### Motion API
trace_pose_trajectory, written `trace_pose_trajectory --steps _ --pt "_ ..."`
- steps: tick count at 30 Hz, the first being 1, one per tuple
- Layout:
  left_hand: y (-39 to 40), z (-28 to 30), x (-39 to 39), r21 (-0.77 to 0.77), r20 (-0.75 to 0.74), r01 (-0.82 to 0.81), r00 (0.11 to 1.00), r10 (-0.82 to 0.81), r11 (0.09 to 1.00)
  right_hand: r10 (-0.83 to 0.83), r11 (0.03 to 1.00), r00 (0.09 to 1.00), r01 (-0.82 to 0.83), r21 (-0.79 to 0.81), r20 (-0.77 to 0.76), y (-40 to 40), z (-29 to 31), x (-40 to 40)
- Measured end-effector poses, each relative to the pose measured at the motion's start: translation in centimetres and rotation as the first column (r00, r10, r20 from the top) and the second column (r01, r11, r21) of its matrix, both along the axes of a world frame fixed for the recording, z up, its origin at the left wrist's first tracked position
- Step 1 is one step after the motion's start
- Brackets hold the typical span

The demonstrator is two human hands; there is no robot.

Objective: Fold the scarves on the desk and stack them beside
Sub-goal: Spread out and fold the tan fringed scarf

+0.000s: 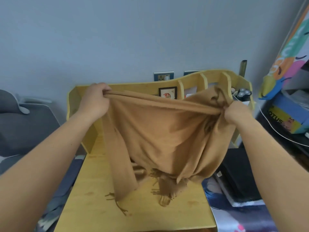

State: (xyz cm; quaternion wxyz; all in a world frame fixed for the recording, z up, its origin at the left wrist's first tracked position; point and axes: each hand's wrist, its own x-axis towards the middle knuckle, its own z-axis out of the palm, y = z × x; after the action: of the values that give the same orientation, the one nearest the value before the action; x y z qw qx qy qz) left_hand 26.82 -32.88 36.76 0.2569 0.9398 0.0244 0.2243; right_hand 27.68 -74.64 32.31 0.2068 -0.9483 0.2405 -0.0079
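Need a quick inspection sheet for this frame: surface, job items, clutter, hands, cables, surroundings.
Surface: yellow wooden desk with a back organiser.
Job's things: one tan fringed scarf held up, its fringe trailing on the desk; no folded stack seen.
Clutter: framed picture and electric shaver in the organiser.
Hands: left hand and right hand each grip the scarf's top edge.
Cables: white cable at right.
Surroundings: grey wall, wall socket, grey chair at left.

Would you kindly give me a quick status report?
Left hand and right hand grip scarf. Scarf stretched, fringe on desk. Nothing blocking.
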Motion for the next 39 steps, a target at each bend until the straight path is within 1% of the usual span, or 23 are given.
trace_pose_trajectory --steps 2,3,5,7,8,10,13,15,16,18,19,21,23,24,26,27,28,30,32,33,35,37,39 --pt "-2.0 0.3 -0.9 -0.101 -0.037 0.089 0.995 -0.093 0.991 0.081 0.980 0.972 -0.117 -0.161 -0.219 1.5 -1.1 -1.2" --pt "-3.4 0.7 -1.3 -0.135 -0.099 0.168 0.978 -0.182 0.977 0.157 0.971 0.970 -0.186 -0.150 -0.188 3.5 -1.1 -2.2" --pt "-6.6 1.7 -2.2 -0.159 -0.236 0.338 0.899 -0.368 0.928 0.449 0.892 0.893 -0.450 0.042 0.027 8.3 -0.6 -3.6" --pt "-9.6 2.1 -3.0 -0.089 -0.253 0.482 0.835 -0.488 0.872 0.614 0.671 0.740 -0.673 0.312 0.274 13.7 0.0 -5.3" --pt "-10.6 1.8 -3.2 -0.027 -0.224 0.510 0.835 -0.502 0.860 0.617 0.611 0.693 -0.720 0.328 0.373 15.0 -0.5 -5.2" --pt "-11.0 0.3 -3.5 0.089 -0.126 0.451 0.889 -0.439 0.888 0.477 0.673 0.715 -0.671 0.311 0.510 15.7 -0.4 -4.9" --pt "-8.8 -4.5 -3.6 0.047 -0.184 0.250 0.954 -0.238 0.967 0.285 0.708 0.784 -0.560 0.431 0.552 14.0 1.8 -5.6" --pt "-8.0 -8.0 -4.0 -0.203 -0.292 0.168 0.930 -0.223 0.965 0.272 0.655 0.780 -0.579 0.486 0.564 13.4 3.4 -6.0" --pt "-8.2 -9.3 -4.6 -0.424 -0.317 0.115 0.910 -0.266 0.898 0.278 0.632 0.773 -0.594 0.497 0.570 13.3 3.9 -6.0" --pt "-9.0 -10.6 -6.2 -0.777 -0.285 -0.028 0.907 -0.312 0.628 0.295 0.672 0.752 -0.602 0.431 0.589 12.9 4.0 -5.2" --pt "-9.0 -11.1 -6.9 -0.838 -0.251 -0.045 0.917 -0.309 0.544 0.293 0.728 0.748 -0.578 0.367 0.596 12.4 4.0 -4.7" --pt "-7.8 -11.7 -7.7 -0.793 -0.232 0.053 0.894 -0.383 0.607 0.253 0.846 0.748 -0.479 0.235 0.614 10.6 4.1 -3.9" --pt "-5.7 -11.9 -8.3 -0.600 -0.389 0.238 0.747 -0.539 0.763 0.190 0.937 0.787 -0.323 0.130 0.586 8.0 3.7 -3.2" --pt "-4.8 -11.7 -8.4 -0.465 -0.505 0.313 0.675 -0.538 0.828 0.170 0.967 0.833 -0.243 0.073 0.526 6.7 3.2 -2.9" --pt "-3.7 -11.0 -7.9 -0.284 -0.568 0.371 0.678 -0.467 0.884 0.230 0.966 0.938 -0.189 -0.174 0.261 5.4 2.3 -2.9" --pt "-3.5 -9.9 -7.8 -0.300 -0.519 0.341 0.725 -0.452 0.891 0.305 0.921 0.947 -0.267 -0.284 0.102 5.8 1.9 -3.2" --pt "-3.7 -8.5 -7.7 -0.353 -0.461 0.315 0.761 -0.457 0.881 0.433 0.862 0.902 -0.417 -0.288 -0.012 6.7 1.4 -3.7" --pt "-5.0 -5.9 -7.4 -0.403 -0.371 0.366 0.773 -0.515 0.839 0.724 0.689 0.685 -0.721 0.074 -0.078 10.7 0.5 -5.9" --pt "-6.6 -3.6 -7.3 -0.315 -0.348 0.481 0.744 -0.571 0.818 0.852 0.438 0.508 -0.824 0.359 0.125 15.3 -1.1 -8.2" --pt "-7.2 -2.8 -7.5 -0.254 -0.368 0.526 0.724 -0.584 0.812 0.835 0.401 0.496 -0.845 0.355 0.239 16.8 -2.1 -8.7" --pt "-7.4 -2.9 -7.5 -0.138 -0.448 0.552 0.706 -0.548 0.823 0.718 0.476 0.565 -0.825 0.305 0.406 16.8 -2.8 -7.8" --pt "-6.4 -4.7 -7.0 -0.047 -0.572 0.465 0.713 -0.406 0.884 0.661 0.526 0.617 -0.787 0.323 0.427 15.5 -1.6 -6.9" --pt "-5.5 -7.6 -6.5 -0.011 -0.638 0.330 0.724 -0.261 0.944 0.743 0.509 0.552 -0.833 0.216 0.380 15.1 -0.2 -6.4"
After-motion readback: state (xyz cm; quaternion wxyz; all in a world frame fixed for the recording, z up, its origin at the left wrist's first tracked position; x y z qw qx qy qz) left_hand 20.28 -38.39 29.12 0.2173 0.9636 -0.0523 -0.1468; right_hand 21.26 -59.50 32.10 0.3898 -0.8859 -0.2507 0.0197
